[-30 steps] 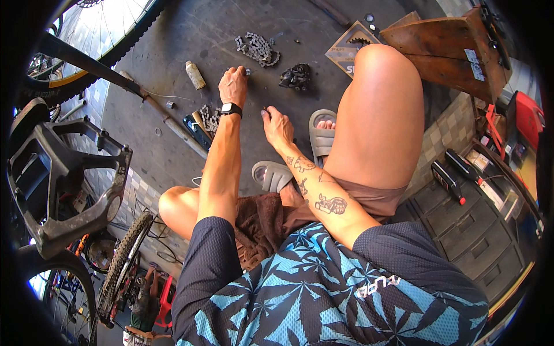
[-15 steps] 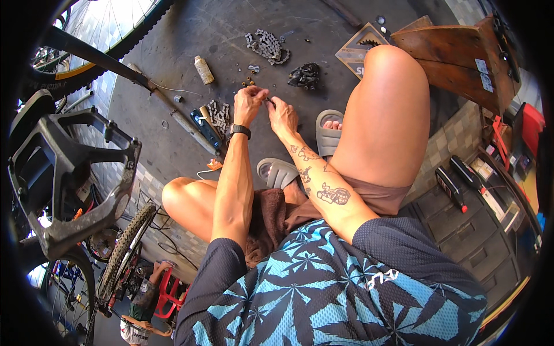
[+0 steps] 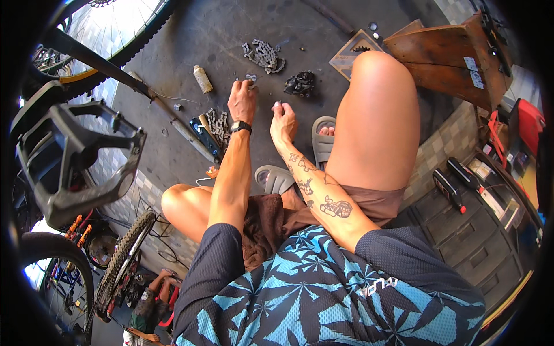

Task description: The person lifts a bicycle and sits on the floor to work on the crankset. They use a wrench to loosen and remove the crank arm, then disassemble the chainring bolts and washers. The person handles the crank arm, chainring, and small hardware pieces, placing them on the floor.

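Note:
My left hand [image 3: 242, 102], a watch on its wrist, is over the floor with its fingers curled down onto small metal parts [image 3: 251, 77]. Its fingertips are partly hidden, so whatever they pinch cannot be made out. To its right, my right hand [image 3: 284, 122] is closed, thumb against fingers. A tiny pale tip shows at its fingertips, too small to name. Just beyond the hands lie a bike chain [image 3: 264, 56] and a black, greasy-looking bike part [image 3: 299, 84]. A small pale bottle [image 3: 202, 79] lies beyond my left hand.
A second chain piece [image 3: 218, 126] and a blue-handled tool [image 3: 203, 136] lie left of my left wrist. A metal stand pole [image 3: 190, 138] slants past them. A bike pedal [image 3: 81, 153] looms at left. At right stand a wooden box [image 3: 447, 57] and a dark case [image 3: 461, 230].
My hands have drawn apart. The left has reached forward to the small parts on the floor; the right has pulled back slightly, still closed.

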Motion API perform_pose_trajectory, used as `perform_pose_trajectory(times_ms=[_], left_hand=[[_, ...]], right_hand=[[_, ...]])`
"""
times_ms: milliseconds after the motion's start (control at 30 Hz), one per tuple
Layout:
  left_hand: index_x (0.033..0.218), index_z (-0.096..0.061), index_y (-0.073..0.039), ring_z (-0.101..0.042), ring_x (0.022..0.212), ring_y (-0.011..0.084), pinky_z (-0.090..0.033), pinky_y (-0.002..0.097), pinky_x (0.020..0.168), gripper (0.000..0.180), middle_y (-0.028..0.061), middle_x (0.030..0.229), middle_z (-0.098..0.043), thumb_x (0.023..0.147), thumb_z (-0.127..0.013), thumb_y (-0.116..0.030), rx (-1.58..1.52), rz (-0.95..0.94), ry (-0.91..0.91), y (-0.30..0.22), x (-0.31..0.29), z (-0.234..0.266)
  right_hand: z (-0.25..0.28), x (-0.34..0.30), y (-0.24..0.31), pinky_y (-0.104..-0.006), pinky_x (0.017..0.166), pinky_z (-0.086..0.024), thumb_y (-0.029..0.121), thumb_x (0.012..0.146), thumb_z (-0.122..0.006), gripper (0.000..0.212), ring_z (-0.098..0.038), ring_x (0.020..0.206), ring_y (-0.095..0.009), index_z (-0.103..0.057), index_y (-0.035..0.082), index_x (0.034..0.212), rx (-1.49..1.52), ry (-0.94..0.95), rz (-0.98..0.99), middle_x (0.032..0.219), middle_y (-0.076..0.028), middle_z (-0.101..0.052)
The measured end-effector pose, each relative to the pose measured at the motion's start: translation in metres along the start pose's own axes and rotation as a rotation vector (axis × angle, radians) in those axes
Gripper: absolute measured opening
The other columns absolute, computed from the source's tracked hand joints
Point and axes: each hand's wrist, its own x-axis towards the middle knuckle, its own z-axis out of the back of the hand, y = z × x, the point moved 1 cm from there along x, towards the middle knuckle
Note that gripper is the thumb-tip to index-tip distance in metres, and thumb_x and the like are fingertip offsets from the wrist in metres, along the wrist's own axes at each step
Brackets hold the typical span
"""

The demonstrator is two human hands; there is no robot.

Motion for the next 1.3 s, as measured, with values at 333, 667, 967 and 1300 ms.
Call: perform_pose_trajectory(times_ms=[333,667,967,1300], left_hand=[[0.142,-0.054,-0.004,-0.065,0.123,0.0349,-0.058,0.0471,0.099,0.071,0.0224,0.138,-0.062,0.101,-0.055,-0.062,-2.275,0.362,0.201,-0.13,0.062,0.222],[0.134,-0.054,-0.007,-0.063,0.092,0.0199,-0.054,0.0298,0.068,0.041,0.0117,0.11,-0.065,0.099,-0.07,-0.021,-1.955,0.066,0.146,-0.112,0.03,0.338],[0.122,-0.052,-0.008,-0.057,0.06,0.0104,-0.044,0.0233,0.049,0.018,0.0041,0.092,-0.059,0.108,-0.057,-0.017,-2.194,-0.381,-0.018,-0.066,-0.013,0.426],[0.147,-0.049,-0.002,-0.064,0.125,0.0273,-0.058,0.0433,0.099,0.045,0.018,0.138,-0.062,0.107,-0.06,-0.017,-1.104,-0.287,-0.612,-0.14,0.056,0.497]], right_hand=[[0.012,-0.019,0.139,-0.0308,0.071,-0.056,0.009,0.104,-0.047,0.03,-0.074,0.087,-0.02,-0.064,-0.002,0.127,0.711,0.316,0.119,0.102,-0.016,-0.072],[0.1,-0.083,0.215,-0.0306,0.061,-0.058,0.019,0.112,-0.046,0.022,-0.071,0.071,-0.016,-0.052,0.013,0.133,0.398,0.585,0.447,0.099,-0.012,-0.074],[0.131,-0.148,0.275,-0.023,0.066,-0.057,0.016,0.109,-0.054,0.028,-0.067,0.071,-0.009,-0.058,0.003,0.133,0.467,0.786,0.647,0.102,-0.012,-0.076],[0.118,-0.254,0.363,-0.0176,0.057,-0.035,0.014,0.108,-0.058,0.029,-0.046,0.065,0.0,-0.065,0.003,0.134,0.594,0.614,1.226,0.088,-0.004,-0.071]])
